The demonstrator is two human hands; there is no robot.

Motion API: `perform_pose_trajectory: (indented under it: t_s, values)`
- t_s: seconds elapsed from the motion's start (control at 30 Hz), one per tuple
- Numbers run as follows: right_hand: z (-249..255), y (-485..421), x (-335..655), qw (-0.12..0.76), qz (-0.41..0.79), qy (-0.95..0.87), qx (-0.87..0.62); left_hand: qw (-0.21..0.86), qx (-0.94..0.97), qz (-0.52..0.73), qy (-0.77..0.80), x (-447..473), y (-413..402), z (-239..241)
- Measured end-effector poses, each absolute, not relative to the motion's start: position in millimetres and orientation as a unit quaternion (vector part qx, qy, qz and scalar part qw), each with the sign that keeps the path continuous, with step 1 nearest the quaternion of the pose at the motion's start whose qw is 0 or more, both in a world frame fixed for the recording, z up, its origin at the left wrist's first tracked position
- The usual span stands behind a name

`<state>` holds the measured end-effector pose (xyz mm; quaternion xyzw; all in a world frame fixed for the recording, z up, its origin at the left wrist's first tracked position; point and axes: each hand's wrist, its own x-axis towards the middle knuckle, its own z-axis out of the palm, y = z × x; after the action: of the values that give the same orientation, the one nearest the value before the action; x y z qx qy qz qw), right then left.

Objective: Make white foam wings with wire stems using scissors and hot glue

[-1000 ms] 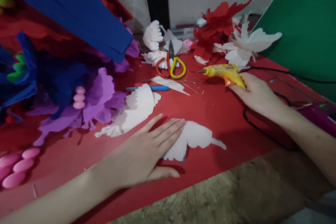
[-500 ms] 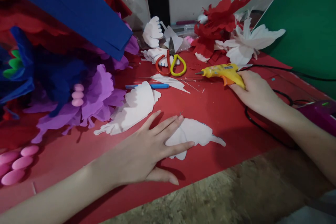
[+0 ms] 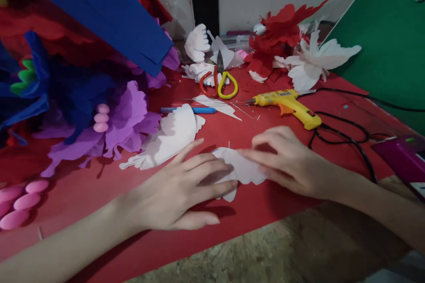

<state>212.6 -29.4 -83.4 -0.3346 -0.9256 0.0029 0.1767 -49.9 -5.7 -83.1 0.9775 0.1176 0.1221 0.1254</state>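
Observation:
A white scallop-edged paper cutout [image 3: 247, 169] lies flat on the red table cover [image 3: 186, 247]. My left hand [image 3: 179, 190] rests on its left part, fingers spread and stretched out. From the right, my right hand [image 3: 292, 163] touches the cutout's right part, fingers bent and fingertips on the paper; whether they pinch it is unclear. A thin wire-like tip sticks up at the cutout's upper edge. Beyond my right hand lies a yellow glue gun [image 3: 287, 104] with an orange trigger. Left of the cutout is a stack of white wing-shaped cutouts [image 3: 169, 135].
Scissors [image 3: 227, 85] with red and yellow handles and a blue pen [image 3: 204, 110] lie behind. Purple paper flowers [image 3: 129, 110] and blue sheets [image 3: 133, 31] fill the left. Red [image 3: 265, 48] and white paper butterflies [image 3: 312, 59] stand at back right. A black cord [image 3: 358, 154] loops at right.
My right hand has let go of the glue gun, which now lies on the table, and has come down to the white cutout. My left hand has stayed on the paper.

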Motion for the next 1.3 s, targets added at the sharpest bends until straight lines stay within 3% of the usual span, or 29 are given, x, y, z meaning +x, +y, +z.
perform_pose_trajectory:
  t_s: [0.17,0.43,1.0,1.2,1.3]
  values:
    - [-95,-32,206,0.103,0.051,-0.945,-0.306,0.132,0.98,0.092,0.118,-48,-5,-80]
    - [-102,-26,206,0.13,0.015,-0.916,-0.38,0.145,0.973,0.135,0.116,-50,-6,-88]
    - [-92,-39,199,0.079,0.032,-0.97,-0.226,0.182,0.959,0.158,0.147,-47,-7,-84]
    - [-84,-47,197,0.102,0.13,-0.968,-0.186,0.158,0.964,0.153,0.148,-44,-8,-83]
    - [-78,-44,198,0.153,0.134,-0.95,-0.237,0.133,0.968,0.152,0.15,-45,-9,-83]
